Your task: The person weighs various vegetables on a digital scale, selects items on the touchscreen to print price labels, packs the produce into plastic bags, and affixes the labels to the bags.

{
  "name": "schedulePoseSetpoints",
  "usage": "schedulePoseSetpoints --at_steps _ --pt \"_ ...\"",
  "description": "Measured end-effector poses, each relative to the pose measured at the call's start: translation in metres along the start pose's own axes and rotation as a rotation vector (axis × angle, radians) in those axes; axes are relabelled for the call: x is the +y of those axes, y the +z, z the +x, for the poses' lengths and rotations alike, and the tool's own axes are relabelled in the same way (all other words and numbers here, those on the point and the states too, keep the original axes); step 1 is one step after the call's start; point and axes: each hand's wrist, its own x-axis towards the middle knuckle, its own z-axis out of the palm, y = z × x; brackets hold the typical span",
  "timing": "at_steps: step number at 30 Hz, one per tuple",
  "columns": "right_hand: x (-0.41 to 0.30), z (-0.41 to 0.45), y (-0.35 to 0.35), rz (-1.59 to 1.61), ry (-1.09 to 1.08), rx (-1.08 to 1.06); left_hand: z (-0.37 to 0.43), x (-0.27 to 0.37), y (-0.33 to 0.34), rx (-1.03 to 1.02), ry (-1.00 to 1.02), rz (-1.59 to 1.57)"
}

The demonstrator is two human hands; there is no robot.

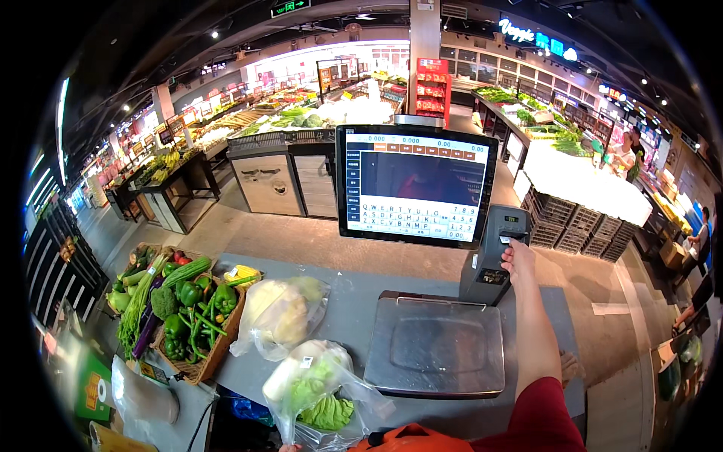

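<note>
My right hand reaches out to the label printer beside the scale, its fingers pinching the small white label at the slot. At the bottom edge only the fingertips of my left hand show, gripping the gathered end of a clear plastic bag. Leafy lettuce and a pale vegetable with a white sticker lie in or under that bag. The metal weighing plate has nothing on it, and a touchscreen stands behind it. Another bag holding pale vegetables rests left of the plate.
A wicker basket with green peppers, broccoli and other vegetables stands left on the grey counter. Corn lies by it. A roll of clear bags is at the lower left. Produce stands and people are beyond.
</note>
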Motion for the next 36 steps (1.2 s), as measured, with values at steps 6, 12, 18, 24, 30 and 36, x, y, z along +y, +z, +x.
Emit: schedulePoseSetpoints --at_steps 6,12,18,24,30,36 --pt "0.008 0.006 -0.013 0.132 -0.086 -0.008 -0.001 0.009 0.005 -0.037 0.032 -0.095" --pt "0.022 -0.107 0.038 0.015 -0.26 -0.617 -0.001 0.001 0.0 -0.018 -0.01 -0.091" --pt "0.029 -0.149 0.053 -0.066 -0.308 -0.789 0.0 0.012 0.003 -0.05 0.03 -0.029" --pt "0.038 -0.164 0.073 -0.069 -0.284 -0.875 0.004 -0.001 0.001 -0.03 0.029 -0.175" --pt "0.04 -0.176 0.087 -0.082 -0.283 -0.88 0.008 -0.008 -0.004 -0.025 0.053 -0.135" --pt "0.042 -0.183 0.094 -0.081 -0.28 -0.895 0.011 -0.01 -0.006 -0.066 0.08 -0.159"
